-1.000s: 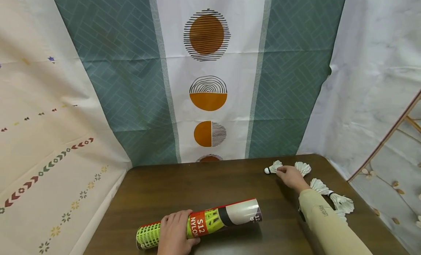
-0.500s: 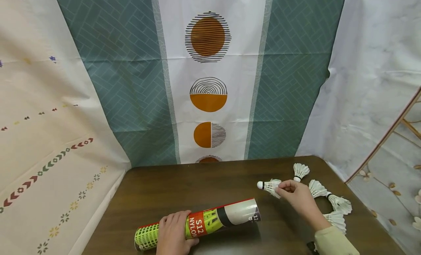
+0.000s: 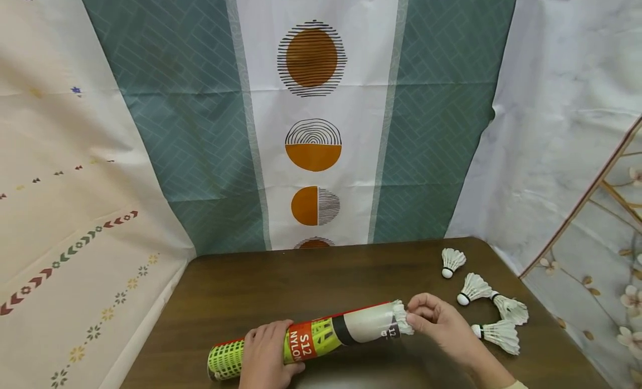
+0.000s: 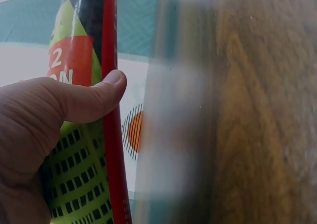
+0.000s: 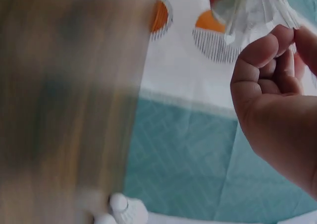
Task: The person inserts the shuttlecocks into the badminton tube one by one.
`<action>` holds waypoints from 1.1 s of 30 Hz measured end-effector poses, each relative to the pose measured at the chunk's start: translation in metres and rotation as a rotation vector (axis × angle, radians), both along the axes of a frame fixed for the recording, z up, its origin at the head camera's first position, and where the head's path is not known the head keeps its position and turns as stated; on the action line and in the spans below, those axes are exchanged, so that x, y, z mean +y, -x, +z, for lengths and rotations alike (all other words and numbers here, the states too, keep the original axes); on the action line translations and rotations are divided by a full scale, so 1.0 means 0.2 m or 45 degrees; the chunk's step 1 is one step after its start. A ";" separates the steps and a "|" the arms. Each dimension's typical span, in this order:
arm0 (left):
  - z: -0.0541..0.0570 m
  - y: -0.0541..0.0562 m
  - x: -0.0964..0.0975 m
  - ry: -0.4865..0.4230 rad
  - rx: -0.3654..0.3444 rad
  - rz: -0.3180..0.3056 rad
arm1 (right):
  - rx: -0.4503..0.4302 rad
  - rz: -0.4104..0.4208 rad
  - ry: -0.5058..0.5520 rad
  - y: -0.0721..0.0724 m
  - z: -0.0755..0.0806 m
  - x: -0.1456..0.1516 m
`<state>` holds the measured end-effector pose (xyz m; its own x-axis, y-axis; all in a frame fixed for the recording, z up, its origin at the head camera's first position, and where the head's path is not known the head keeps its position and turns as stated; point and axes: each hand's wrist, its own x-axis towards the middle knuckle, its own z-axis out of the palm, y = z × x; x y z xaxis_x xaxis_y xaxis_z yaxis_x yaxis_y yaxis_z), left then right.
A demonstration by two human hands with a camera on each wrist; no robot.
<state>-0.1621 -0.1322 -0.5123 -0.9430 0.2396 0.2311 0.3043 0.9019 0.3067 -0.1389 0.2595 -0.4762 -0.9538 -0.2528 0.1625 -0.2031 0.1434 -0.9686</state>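
Observation:
My left hand (image 3: 268, 353) grips a shuttlecock tube (image 3: 363, 325) printed green, red and grey, tilted with its mouth up toward the right. In the left wrist view the thumb (image 4: 94, 97) lies across the tube's red stripe. At the mouth, a white shuttlecock (image 3: 402, 317) sits partly inside, its feather skirt sticking out and its cork end hidden in the tube. My right hand (image 3: 443, 330) pinches the edge of that skirt between thumb and curled fingers. The right wrist view shows the feathers (image 5: 255, 16) right at the fingertips.
Several loose shuttlecocks lie on the right of the brown table (image 3: 301, 277): one shuttlecock (image 3: 453, 262) at the back, another (image 3: 473, 288) in the middle, one (image 3: 499, 336) nearer. Patterned cloths (image 3: 200, 127) hang behind and at both sides.
My right hand has picked a shuttlecock up from the back right, brought it left and toward me, and put its cork end into the tube's mouth. The left hand and tube stay put.

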 end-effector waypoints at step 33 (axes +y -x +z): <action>-0.03 0.00 -0.01 0.019 0.065 -0.009 | -0.024 -0.039 0.004 -0.09 0.03 -0.27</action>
<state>-0.1614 -0.1333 -0.5180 -0.9284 0.2497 0.2752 0.3254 0.9040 0.2773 -0.1206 0.2052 -0.4706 -0.9639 -0.2230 0.1454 -0.1806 0.1466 -0.9726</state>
